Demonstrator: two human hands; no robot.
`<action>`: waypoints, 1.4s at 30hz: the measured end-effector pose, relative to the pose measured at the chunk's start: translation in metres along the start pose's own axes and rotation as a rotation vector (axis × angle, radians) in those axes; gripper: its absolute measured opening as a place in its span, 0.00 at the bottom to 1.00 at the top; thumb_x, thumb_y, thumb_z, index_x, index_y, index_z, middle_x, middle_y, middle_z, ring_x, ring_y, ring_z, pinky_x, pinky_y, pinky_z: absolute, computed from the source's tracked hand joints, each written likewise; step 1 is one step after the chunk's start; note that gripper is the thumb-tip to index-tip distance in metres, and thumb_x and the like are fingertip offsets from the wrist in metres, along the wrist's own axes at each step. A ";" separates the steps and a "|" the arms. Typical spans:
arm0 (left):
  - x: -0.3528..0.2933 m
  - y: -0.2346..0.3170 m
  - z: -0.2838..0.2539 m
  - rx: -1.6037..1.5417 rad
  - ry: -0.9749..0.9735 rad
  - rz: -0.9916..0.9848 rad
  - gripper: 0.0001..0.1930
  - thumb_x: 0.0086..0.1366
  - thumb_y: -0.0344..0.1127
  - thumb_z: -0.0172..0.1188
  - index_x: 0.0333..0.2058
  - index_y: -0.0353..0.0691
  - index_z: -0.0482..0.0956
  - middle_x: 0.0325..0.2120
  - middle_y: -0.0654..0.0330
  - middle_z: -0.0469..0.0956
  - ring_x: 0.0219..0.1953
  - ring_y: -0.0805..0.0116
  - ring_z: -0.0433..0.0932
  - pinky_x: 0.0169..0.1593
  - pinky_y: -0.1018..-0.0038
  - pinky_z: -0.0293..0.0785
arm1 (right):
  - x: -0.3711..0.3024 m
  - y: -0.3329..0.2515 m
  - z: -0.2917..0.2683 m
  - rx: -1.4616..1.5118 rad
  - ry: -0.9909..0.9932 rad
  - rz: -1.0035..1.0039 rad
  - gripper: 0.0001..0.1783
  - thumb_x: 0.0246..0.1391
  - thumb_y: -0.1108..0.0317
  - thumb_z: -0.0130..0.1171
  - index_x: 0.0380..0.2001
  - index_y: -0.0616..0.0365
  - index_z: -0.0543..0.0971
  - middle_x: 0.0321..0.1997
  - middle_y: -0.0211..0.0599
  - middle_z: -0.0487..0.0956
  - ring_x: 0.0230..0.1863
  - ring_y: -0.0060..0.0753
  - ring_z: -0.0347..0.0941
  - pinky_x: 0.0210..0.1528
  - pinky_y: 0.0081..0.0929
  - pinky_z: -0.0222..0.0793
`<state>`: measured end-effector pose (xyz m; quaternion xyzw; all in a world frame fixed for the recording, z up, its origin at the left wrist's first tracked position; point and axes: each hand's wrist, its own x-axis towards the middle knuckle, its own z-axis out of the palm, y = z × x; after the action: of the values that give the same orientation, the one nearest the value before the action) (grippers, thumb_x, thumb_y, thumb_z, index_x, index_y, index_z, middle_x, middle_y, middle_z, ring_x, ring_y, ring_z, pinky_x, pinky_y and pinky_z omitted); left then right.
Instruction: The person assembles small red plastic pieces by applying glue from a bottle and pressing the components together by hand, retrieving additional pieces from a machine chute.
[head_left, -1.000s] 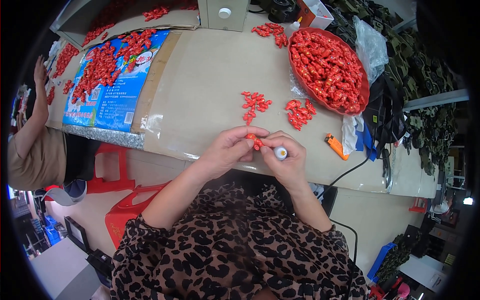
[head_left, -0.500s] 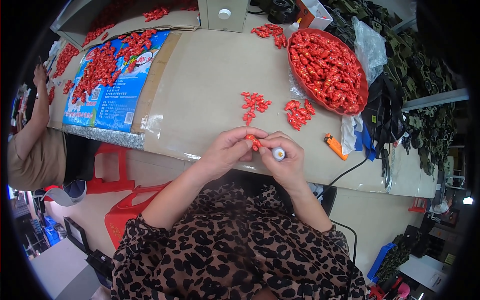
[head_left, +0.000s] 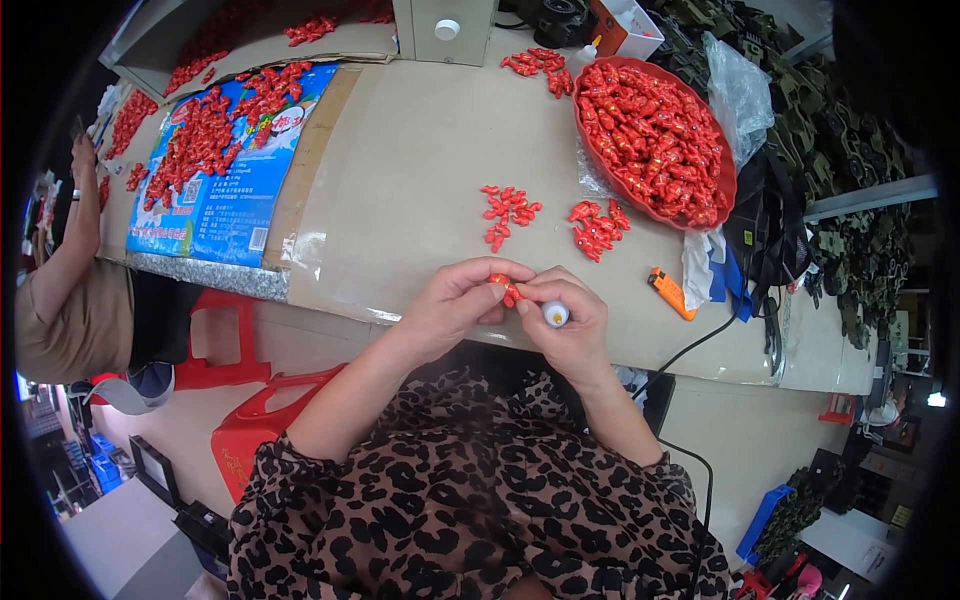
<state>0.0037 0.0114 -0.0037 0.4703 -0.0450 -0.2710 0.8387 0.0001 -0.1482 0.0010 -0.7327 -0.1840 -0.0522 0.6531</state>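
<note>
Tan cloth, the shirt (head_left: 70, 320) of a co-worker, shows at nine o'clock from the held piece; near ten, a blue printed sheet (head_left: 225, 238) carries a scatter of glossy red pieces (head_left: 200, 145). The left hand (head_left: 455, 300) pinches a red figurine (head_left: 508, 292) between thumb and forefinger, above the front edge of the table (head_left: 400, 150), with a loose cluster (head_left: 512, 208) of similar pieces at twelve o'clock. The right hand (head_left: 578, 335) meets it from about four o'clock, thumb and forefinger bent in at the figurine, the same hand gripping a small white bottle (head_left: 556, 314), its round end facing up. A second cluster (head_left: 597, 232) lies at two o'clock, the heaped red bowl (head_left: 731, 165) between one and two, an orange tool (head_left: 671, 293) at three. The figurine, small and smooth-looking, could slip and fall past the edge if the pinch loosens; too hard a squeeze on the bottle might make it leak. The figurine's long axis seems to slant from eleven towards five o'clock; fingers cover part of it, so I cannot tell which end is its front.
</note>
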 end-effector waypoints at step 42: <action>-0.001 0.002 0.010 0.245 0.059 0.091 0.14 0.60 0.29 0.41 0.45 0.37 0.66 0.32 0.66 0.69 0.30 0.84 0.65 0.34 0.86 0.64 | 0.000 0.000 0.001 0.006 0.003 0.065 0.07 0.36 0.82 0.55 0.24 0.64 0.73 0.26 0.36 0.73 0.29 0.26 0.69 0.32 0.20 0.64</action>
<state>0.0010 0.0052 0.0038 0.5745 -0.0745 -0.2112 0.7873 0.0003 -0.1469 0.0011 -0.7361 -0.1595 -0.0316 0.6571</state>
